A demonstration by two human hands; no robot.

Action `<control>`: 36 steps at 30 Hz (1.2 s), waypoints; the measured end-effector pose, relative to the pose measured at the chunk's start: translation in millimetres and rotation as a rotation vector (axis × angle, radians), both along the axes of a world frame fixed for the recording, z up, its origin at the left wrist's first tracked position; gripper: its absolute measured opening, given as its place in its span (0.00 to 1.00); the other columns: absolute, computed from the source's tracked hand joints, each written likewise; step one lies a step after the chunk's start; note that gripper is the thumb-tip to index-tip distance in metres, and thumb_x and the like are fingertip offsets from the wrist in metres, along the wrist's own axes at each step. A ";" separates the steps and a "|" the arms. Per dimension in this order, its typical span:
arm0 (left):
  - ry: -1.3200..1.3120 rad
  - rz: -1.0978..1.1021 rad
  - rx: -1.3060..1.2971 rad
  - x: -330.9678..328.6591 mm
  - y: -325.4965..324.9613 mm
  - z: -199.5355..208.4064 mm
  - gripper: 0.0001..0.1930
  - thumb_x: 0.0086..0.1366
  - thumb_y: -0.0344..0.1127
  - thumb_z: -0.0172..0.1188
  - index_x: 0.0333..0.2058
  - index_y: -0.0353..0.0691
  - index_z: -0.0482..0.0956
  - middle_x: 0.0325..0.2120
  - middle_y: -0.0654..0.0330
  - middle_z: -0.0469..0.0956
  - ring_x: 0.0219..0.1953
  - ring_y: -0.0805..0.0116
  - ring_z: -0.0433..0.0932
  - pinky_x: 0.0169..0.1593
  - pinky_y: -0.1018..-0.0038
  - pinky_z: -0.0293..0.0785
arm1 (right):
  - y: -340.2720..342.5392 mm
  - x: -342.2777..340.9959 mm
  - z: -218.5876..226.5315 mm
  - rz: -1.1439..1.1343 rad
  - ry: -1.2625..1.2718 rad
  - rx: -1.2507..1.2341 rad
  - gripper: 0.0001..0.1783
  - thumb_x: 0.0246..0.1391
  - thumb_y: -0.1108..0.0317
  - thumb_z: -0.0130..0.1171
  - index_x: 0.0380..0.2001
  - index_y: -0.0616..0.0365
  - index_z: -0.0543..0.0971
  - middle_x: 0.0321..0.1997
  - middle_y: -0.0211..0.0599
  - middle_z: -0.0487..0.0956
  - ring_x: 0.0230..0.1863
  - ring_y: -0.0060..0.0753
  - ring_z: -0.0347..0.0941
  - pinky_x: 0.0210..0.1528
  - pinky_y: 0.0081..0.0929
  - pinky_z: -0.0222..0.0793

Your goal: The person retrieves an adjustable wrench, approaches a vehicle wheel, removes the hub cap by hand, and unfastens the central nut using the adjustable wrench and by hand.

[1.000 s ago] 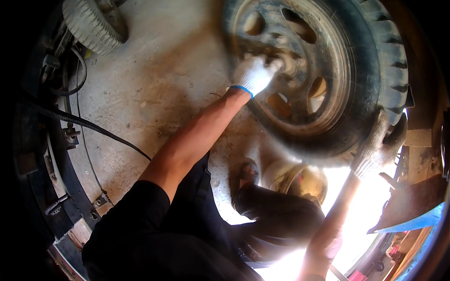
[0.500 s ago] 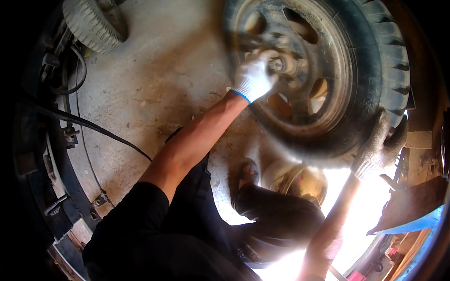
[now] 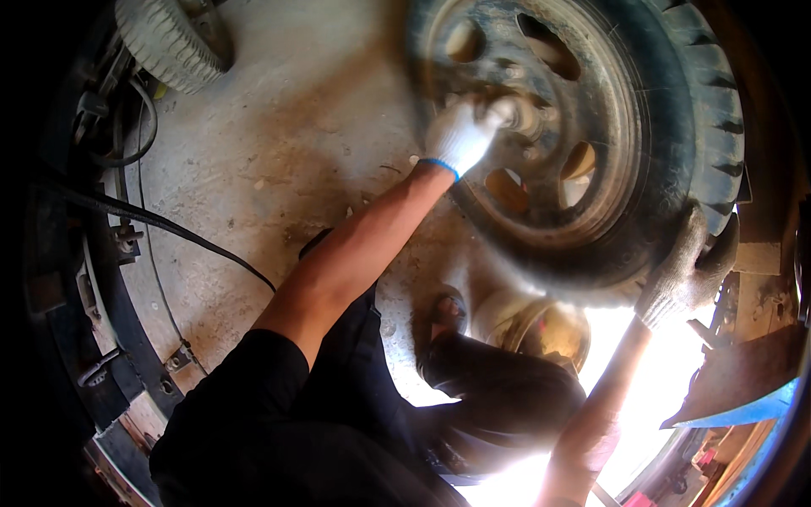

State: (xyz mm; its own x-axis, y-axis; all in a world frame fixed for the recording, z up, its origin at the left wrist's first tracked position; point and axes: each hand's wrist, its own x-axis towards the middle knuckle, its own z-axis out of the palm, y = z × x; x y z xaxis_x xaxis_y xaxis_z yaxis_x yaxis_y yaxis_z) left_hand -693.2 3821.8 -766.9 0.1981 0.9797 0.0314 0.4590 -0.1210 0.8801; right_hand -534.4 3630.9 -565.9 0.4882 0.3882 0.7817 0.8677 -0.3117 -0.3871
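A large wheel with a worn black tyre (image 3: pixel 659 144) and a dusty steel rim (image 3: pixel 621 182) stands at the upper right. Over its central hub (image 3: pixel 528 118) is my left hand (image 3: pixel 465 133), in a white knit glove with a blue cuff. Its fingers are curled in at the hub's end and blurred; what they pinch is hidden. My right hand (image 3: pixel 688 266), in a greyed glove, grips the tyre's tread at the lower right, with the thumb apart from the fingers.
Another tyre (image 3: pixel 169 46) is at the upper left. A black hose (image 3: pixel 182 232) crosses the concrete floor (image 3: pixel 279 110) beside a dark metal frame. A round metal container (image 3: pixel 549 334) sits below the wheel, near my legs. Brown and blue sheet metal (image 3: pixel 743 393) lies at the right.
My left hand has shifted slightly down, and its fingertips now cover the hub's end that showed before. My right hand keeps its place on the tread.
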 end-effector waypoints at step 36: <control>0.204 -0.142 0.116 1.3 7.0 2.2 0.44 0.53 0.61 0.72 0.62 0.42 0.69 0.47 0.54 0.83 0.47 0.54 0.83 0.49 0.62 0.79 | 1.2 -3.8 -0.6 0.069 0.108 0.049 0.46 0.51 0.36 0.65 0.63 0.61 0.73 0.48 0.48 0.79 0.48 0.40 0.77 0.51 0.34 0.72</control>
